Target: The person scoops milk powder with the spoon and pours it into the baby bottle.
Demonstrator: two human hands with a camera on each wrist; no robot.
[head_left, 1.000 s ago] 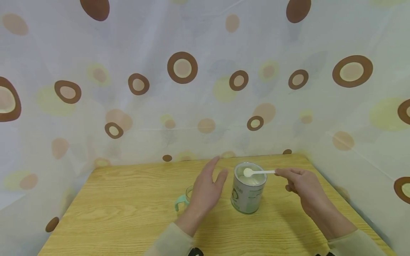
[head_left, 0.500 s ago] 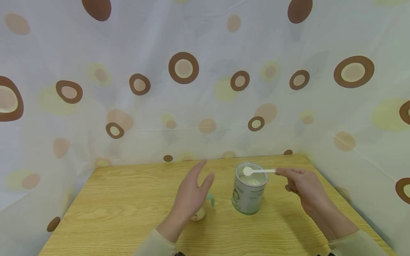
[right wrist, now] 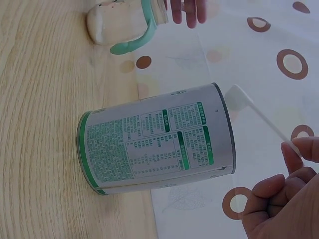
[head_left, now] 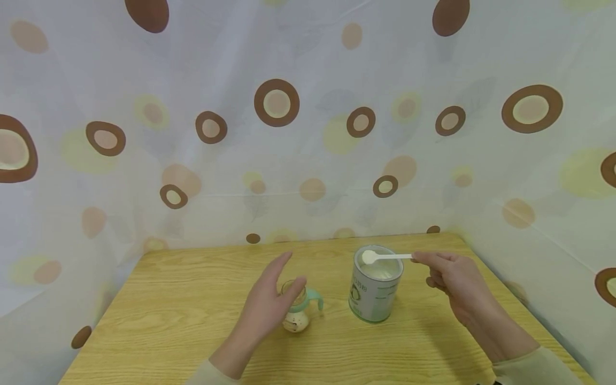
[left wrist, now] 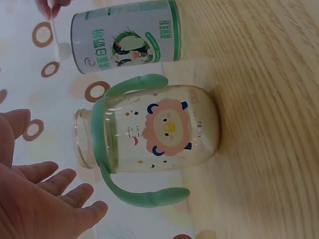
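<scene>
My right hand pinches the end of a white scoop's handle. The scoop's bowl, heaped with pale powder, is over the open mouth of a milk powder can with a green base band. To the left stands a clear baby bottle with no cap, a green two-handled ring and a lion print. Some pale contents lie in its bottom. My left hand, fingers extended and thumb apart, is beside the bottle's neck, holding nothing and partly covering the bottle in the head view.
Both containers stand upright on a wood-grain table. Behind the table and along its sides hangs a pale curtain with brown and yellow spots.
My left hand has moved left and back towards me, uncovering the bottle, which shows further right than a second ago. The scoop has shifted slightly left, still over the can.
</scene>
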